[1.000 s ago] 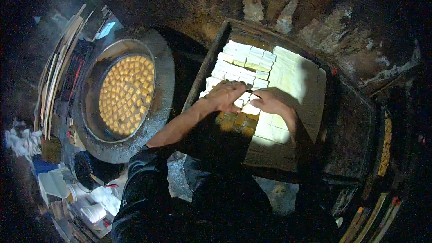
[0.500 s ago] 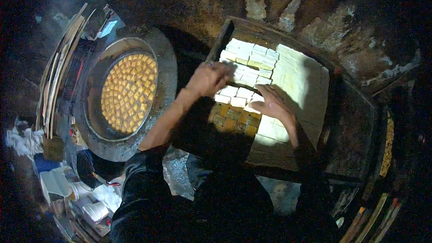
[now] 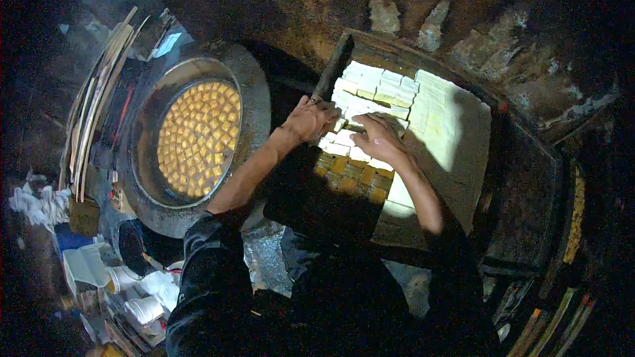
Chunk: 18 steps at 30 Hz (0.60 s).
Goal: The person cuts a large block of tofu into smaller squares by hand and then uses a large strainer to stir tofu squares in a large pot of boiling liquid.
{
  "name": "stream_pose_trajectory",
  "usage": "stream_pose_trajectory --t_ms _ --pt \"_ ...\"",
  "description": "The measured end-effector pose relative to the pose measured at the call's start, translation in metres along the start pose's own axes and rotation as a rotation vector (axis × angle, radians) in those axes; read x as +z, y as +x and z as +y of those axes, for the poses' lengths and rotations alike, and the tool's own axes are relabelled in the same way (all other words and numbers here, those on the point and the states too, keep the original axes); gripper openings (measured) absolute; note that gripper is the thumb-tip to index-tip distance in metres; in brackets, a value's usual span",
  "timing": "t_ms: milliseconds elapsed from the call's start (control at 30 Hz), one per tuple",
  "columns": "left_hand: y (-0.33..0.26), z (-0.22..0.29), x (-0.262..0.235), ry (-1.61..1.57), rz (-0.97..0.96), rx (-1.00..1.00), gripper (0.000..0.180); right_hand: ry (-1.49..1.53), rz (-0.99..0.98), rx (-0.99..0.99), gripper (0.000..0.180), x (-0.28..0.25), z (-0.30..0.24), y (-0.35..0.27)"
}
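Note:
Blocks of white, tofu-like slabs [image 3: 380, 86] lie in rows on a woven mat [image 3: 354, 175] inside a dark wooden tray [image 3: 336, 59]. My left hand [image 3: 309, 121] is at the left end of the rows, its fingers curled down on a white piece [image 3: 340, 107]; the fingertips are partly in shadow. Just right of it, my right hand [image 3: 382, 140] rests over the rows, fingers stretched out and thumb apart, with the fingertips touching the pieces. A wide uncut-looking white sheet [image 3: 433, 112] lies to the right of the cut rows, partly shaded.
Left of the tray, a large round pan [image 3: 218, 63] holds many golden cubes [image 3: 198, 139] in liquid. Long wooden sticks [image 3: 99, 106] lean beyond it. White tubs [image 3: 142, 307] and a pale plastic container [image 3: 86, 268] stand at lower left. A stained wall [image 3: 430, 26] rises behind the tray.
My right hand has moved left and slightly away from me, closer to my left hand. The left hand has shifted slightly in the picture along with the whole view.

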<state>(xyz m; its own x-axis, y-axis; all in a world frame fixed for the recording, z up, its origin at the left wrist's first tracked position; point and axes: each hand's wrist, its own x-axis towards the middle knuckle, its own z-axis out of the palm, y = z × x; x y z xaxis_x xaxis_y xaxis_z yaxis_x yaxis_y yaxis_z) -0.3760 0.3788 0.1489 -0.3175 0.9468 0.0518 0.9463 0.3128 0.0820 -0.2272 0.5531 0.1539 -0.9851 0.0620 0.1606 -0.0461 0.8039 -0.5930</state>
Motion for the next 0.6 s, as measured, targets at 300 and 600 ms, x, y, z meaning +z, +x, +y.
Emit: stream_pose_trajectory --t_ms 300,600 --pt "0.012 -0.014 0.017 0.129 -0.029 0.156 0.034 0.011 -0.026 0.015 0.041 0.012 0.008 0.005" --pt "0.015 -0.029 0.000 -0.309 -0.002 0.228 0.020 0.020 -0.013 -0.002 0.041 0.011 0.013 0.004"
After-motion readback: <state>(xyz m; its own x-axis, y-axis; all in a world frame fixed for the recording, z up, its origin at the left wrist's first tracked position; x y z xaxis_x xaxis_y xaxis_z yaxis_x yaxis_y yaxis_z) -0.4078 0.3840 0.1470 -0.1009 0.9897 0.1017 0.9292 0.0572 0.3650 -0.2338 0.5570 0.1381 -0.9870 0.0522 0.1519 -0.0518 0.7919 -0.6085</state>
